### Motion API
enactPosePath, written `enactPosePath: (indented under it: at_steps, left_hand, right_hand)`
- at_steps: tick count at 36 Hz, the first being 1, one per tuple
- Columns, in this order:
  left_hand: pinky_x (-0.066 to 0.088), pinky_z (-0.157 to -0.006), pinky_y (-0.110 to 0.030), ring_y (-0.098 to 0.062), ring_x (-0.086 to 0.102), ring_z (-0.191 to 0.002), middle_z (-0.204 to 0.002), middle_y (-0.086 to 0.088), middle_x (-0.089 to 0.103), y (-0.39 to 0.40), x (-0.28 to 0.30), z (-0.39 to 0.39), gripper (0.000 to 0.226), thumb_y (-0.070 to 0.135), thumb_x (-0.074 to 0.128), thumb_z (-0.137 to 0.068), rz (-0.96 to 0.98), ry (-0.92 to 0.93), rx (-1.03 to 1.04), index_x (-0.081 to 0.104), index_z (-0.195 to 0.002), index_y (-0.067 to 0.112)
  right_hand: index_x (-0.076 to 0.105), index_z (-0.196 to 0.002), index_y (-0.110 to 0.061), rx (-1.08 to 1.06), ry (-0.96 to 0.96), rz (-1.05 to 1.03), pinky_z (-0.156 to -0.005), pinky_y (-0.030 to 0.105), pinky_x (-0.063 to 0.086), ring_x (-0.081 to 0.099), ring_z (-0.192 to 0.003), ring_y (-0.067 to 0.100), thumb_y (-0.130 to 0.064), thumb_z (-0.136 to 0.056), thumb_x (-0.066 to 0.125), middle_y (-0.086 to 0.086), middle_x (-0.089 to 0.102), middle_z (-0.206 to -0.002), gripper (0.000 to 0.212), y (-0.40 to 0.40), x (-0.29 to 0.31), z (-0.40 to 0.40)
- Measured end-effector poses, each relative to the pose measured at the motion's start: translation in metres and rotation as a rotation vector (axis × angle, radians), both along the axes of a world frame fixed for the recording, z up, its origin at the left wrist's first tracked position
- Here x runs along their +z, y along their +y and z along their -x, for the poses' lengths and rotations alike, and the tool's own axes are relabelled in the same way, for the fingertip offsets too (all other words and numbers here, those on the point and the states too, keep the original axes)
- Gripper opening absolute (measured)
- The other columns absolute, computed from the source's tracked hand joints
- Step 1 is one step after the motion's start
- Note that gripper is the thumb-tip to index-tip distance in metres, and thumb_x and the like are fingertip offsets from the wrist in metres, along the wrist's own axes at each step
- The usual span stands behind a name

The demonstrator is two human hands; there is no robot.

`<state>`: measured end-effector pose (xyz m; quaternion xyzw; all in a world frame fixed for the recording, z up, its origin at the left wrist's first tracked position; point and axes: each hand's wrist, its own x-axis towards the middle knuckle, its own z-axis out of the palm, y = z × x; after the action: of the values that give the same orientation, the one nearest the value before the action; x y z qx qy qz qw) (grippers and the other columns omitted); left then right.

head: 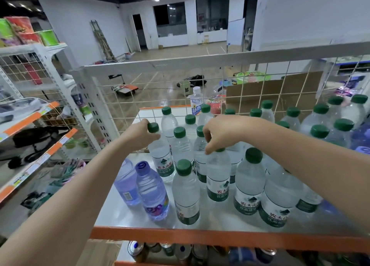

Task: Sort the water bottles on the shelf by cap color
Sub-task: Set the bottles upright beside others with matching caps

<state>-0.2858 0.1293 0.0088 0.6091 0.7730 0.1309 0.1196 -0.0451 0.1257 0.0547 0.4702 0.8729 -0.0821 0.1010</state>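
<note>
Two bare arms reach out from the bottom of the view, over the orange shelf edge (220, 236) and the cans (180, 251) on the level below. On the white shelf (112, 211) stand many green-cap bottles (186, 193), packed close from the middle to the far right. Two blue-cap bottles (152, 191) stand together at the front left, just beside the green ones. The left hand (143, 134) is curled round the neck of a green-cap bottle at the back left, its thumb side touching the cap (153, 127). The right hand (222, 132) hangs over the middle bunch with its fingers bent down onto the top of another bottle (218, 177); that cap is mostly hidden, only a bit of green shows, so it looks like a pinch. I think the step now is to gather the green ones into one tidy group. To do it well, hold each bottle low on the neck, not just by the cap, so it does not swing. Lift straight up before moving sideways, because the neighbours are very close and could tip like dominoes. Keep the green ones away from the blue pair, so the two colours stay apart. A white-cap bottle (196, 101) stands behind the wire wall (260, 85); I cannot tell if it belongs to this job.
</note>
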Motion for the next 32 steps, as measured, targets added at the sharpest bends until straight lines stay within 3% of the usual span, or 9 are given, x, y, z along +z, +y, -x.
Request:
enactPosePath:
  at_steps: [3,6,8,11,18,20,22,25,32]
  left_hand:
    - [0.043,-0.078,-0.03,-0.021,0.054,-0.092,-0.12,-0.009,0.059,-0.009,0.01,0.012,0.055,0.043,0.06,-0.089,-0.025,0.003,0.024,0.045,-0.133,0.012]
    - [0.05,-0.082,-0.035,-0.023,0.059,-0.094,-0.112,-0.007,0.063,-0.022,0.022,0.026,0.043,0.046,0.057,-0.089,-0.02,0.095,0.069,0.056,-0.118,0.014]
    - [0.05,-0.074,-0.034,-0.023,0.061,-0.086,-0.104,-0.009,0.067,-0.033,0.028,0.033,0.038,0.044,0.056,-0.09,-0.007,0.164,0.084,0.061,-0.108,0.011]
    - [0.043,-0.059,-0.028,-0.02,0.057,-0.079,-0.094,-0.005,0.065,-0.05,0.028,0.041,0.033,0.042,0.054,-0.092,0.046,0.263,0.129,0.062,-0.103,0.012]
    - [0.041,-0.078,-0.028,-0.026,0.057,-0.106,-0.122,-0.01,0.061,-0.069,-0.001,0.055,0.046,0.048,0.057,-0.089,0.184,0.192,0.166,0.057,-0.121,0.014]
    - [0.04,-0.071,-0.028,-0.025,0.056,-0.095,-0.114,-0.009,0.062,-0.07,-0.008,0.056,0.042,0.043,0.061,-0.088,0.142,0.137,0.167,0.057,-0.117,0.014]
    - [0.036,-0.058,-0.029,-0.022,0.052,-0.079,-0.095,-0.008,0.062,-0.069,-0.014,0.058,0.032,0.039,0.065,-0.086,0.074,0.079,0.188,0.059,-0.102,0.012]
    - [0.031,-0.052,-0.029,-0.019,0.046,-0.063,-0.076,-0.007,0.056,-0.066,-0.019,0.061,0.031,0.036,0.07,-0.081,-0.001,0.021,0.23,0.051,-0.078,0.013]
    - [0.035,-0.055,-0.03,-0.023,0.05,-0.067,-0.075,-0.008,0.057,-0.062,-0.011,0.064,0.025,0.029,0.072,-0.078,-0.11,0.001,0.247,0.055,-0.078,0.01]
  right_hand:
    - [0.061,-0.104,-0.016,0.035,0.181,-0.098,-0.07,0.029,0.048,0.06,-0.09,0.018,-0.044,-0.088,0.063,0.001,0.063,-0.099,0.033,-0.004,0.01,0.009]
    - [0.062,-0.106,-0.017,0.117,0.343,-0.057,-0.078,0.03,0.051,0.059,-0.092,0.016,-0.041,-0.09,0.063,-0.002,0.062,-0.1,0.029,-0.013,0.018,0.028]
    - [0.064,-0.105,-0.018,0.175,0.377,-0.01,-0.081,0.031,0.052,0.06,-0.092,0.015,-0.041,-0.088,0.066,-0.004,0.062,-0.099,0.029,-0.021,0.019,0.046]
    - [0.064,-0.112,-0.021,0.265,0.332,0.023,-0.08,0.031,0.051,0.058,-0.091,0.015,-0.046,-0.085,0.068,-0.004,0.061,-0.101,0.037,-0.028,0.013,0.075]
    - [0.059,-0.127,-0.017,0.437,0.084,-0.024,-0.071,0.027,0.04,0.052,-0.09,0.017,-0.048,-0.083,0.07,0.002,0.062,-0.116,0.054,-0.036,-0.01,0.126]
    - [0.06,-0.124,-0.014,0.456,0.026,-0.021,-0.068,0.027,0.04,0.057,-0.095,0.02,-0.047,-0.083,0.07,0.004,0.063,-0.114,0.054,-0.036,-0.017,0.134]
    - [0.061,-0.123,-0.011,0.469,-0.013,-0.032,-0.063,0.027,0.04,0.059,-0.101,0.023,-0.045,-0.084,0.07,0.006,0.064,-0.114,0.053,-0.035,-0.025,0.142]
    - [0.062,-0.119,-0.01,0.476,-0.024,-0.055,-0.056,0.027,0.038,0.062,-0.098,0.023,-0.04,-0.085,0.07,0.007,0.068,-0.11,0.046,-0.033,-0.034,0.149]
    - [0.059,-0.115,-0.007,0.431,0.168,-0.003,-0.064,0.032,0.041,0.055,-0.087,0.024,-0.038,-0.087,0.069,0.01,0.063,-0.107,0.043,-0.03,-0.032,0.14]
